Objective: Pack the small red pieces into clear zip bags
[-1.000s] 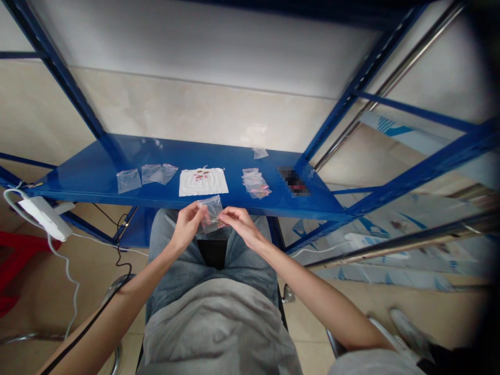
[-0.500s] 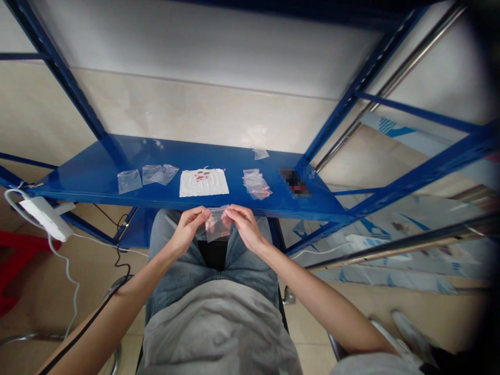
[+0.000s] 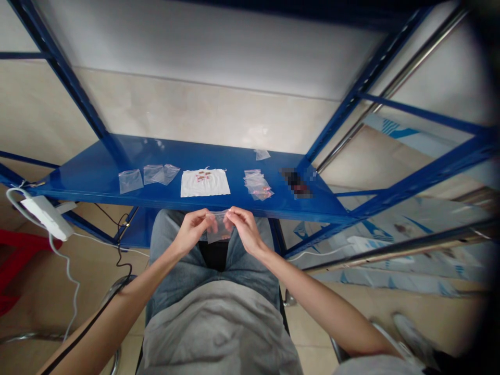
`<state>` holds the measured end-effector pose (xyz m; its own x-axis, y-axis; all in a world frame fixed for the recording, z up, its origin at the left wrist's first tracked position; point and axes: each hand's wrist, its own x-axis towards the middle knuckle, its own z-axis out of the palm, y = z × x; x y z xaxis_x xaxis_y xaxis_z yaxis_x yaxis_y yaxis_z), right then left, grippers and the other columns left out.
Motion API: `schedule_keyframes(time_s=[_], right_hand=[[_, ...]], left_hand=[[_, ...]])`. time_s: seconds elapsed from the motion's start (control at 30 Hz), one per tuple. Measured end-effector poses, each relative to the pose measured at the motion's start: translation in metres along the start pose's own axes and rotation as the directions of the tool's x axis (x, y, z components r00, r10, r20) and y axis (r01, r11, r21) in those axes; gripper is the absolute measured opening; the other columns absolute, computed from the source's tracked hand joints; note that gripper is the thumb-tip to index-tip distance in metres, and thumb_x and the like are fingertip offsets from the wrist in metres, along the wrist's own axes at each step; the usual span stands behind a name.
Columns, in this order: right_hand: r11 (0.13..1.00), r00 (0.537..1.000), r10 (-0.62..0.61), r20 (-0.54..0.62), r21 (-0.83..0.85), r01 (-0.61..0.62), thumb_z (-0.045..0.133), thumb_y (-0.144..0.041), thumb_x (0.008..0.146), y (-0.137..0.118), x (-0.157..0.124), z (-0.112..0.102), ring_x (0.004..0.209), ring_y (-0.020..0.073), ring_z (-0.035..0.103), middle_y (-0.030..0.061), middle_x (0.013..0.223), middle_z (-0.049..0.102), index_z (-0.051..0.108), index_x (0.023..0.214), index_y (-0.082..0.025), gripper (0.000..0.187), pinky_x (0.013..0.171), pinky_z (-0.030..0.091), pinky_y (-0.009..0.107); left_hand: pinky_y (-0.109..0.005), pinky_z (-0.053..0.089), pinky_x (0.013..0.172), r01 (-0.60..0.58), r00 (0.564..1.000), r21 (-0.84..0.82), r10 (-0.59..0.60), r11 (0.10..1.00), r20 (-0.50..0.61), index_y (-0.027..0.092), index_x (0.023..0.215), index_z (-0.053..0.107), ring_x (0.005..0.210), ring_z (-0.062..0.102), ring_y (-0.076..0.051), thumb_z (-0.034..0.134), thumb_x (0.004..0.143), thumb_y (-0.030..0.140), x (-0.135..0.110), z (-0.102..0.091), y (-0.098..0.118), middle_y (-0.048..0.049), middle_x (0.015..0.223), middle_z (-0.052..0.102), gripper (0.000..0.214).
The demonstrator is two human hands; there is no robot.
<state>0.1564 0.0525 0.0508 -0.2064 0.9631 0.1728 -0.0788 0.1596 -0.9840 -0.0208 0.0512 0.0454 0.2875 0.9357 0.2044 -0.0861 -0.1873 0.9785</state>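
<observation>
Two pinches held the work up: the left hand [image 3: 192, 230] was narrowly closed on one edge of a small clear zip-top plastic bag [image 3: 219, 235] with reddish bits inside, and the right hand [image 3: 247, 229] was narrowly closed on its other edge, above faded blue denim jeans [image 3: 164, 271]. Thin, slippery plastic could have slid from either pinch, and an uneven pull could have torn the bag or spilled its contents into the lap.
</observation>
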Motion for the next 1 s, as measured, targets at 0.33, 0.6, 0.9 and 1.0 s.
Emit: schedule_keyframes(time_s=[0.33, 0.6, 0.9, 1.0], right_hand=[[1.0, 0.994, 0.014, 0.111, -0.016, -0.012, 0.055, -0.041, 0.09, -0.0012, -0.0051, 0.0075, 0.057, 0.0112, 0.047, -0.0007, 0.063, 0.054, 0.058, 0.071, -0.017, 0.031, 0.055, 0.038, 0.023], [0.999, 0.99, 0.034, 0.137, -0.005, -0.034, 0.054, -0.043, 0.09, -0.0005, -0.0054, 0.0095, 0.056, 0.0114, 0.047, -0.0012, 0.063, 0.055, 0.058, 0.073, -0.018, 0.031, 0.054, 0.038, 0.023], [0.996, 0.984, 0.02, 0.178, -0.091, -0.004, 0.054, -0.041, 0.091, -0.0006, -0.0045, 0.0046, 0.057, 0.0115, 0.048, -0.0017, 0.062, 0.053, 0.058, 0.071, -0.017, 0.031, 0.055, 0.037, 0.023], [0.995, 0.976, 0.023, 0.218, -0.102, 0.0, 0.051, -0.044, 0.092, -0.0032, -0.0044, 0.0057, 0.058, 0.0111, 0.047, -0.0016, 0.064, 0.055, 0.057, 0.073, -0.017, 0.033, 0.056, 0.037, 0.023]], left_hand=[[-0.025, 0.043, 0.064, 0.014, 0.999, -0.024, -0.013, 1.0, 0.033, 0.014, 0.07, 0.061, 0.064, 0.058, -0.014, 0.057, 0.09, 0.042, -0.0028, 0.0036, 0.0, -0.0029, 0.068, 0.066, 0.034], [-0.024, 0.041, 0.062, 0.016, 0.999, -0.01, -0.016, 1.0, 0.036, 0.014, 0.073, 0.062, 0.062, 0.057, -0.013, 0.057, 0.09, 0.041, -0.003, 0.0042, -0.0014, -0.003, 0.069, 0.065, 0.032], [-0.023, 0.04, 0.059, 0.029, 0.997, -0.005, -0.029, 1.0, 0.068, 0.014, 0.077, 0.06, 0.059, 0.054, -0.012, 0.055, 0.091, 0.041, -0.0042, 0.0058, -0.0033, -0.0024, 0.067, 0.064, 0.032], [-0.022, 0.039, 0.058, 0.019, 0.998, 0.042, -0.022, 0.999, 0.066, 0.013, 0.076, 0.061, 0.058, 0.053, -0.011, 0.059, 0.09, 0.041, -0.0044, 0.004, -0.0026, -0.0013, 0.064, 0.062, 0.03]])
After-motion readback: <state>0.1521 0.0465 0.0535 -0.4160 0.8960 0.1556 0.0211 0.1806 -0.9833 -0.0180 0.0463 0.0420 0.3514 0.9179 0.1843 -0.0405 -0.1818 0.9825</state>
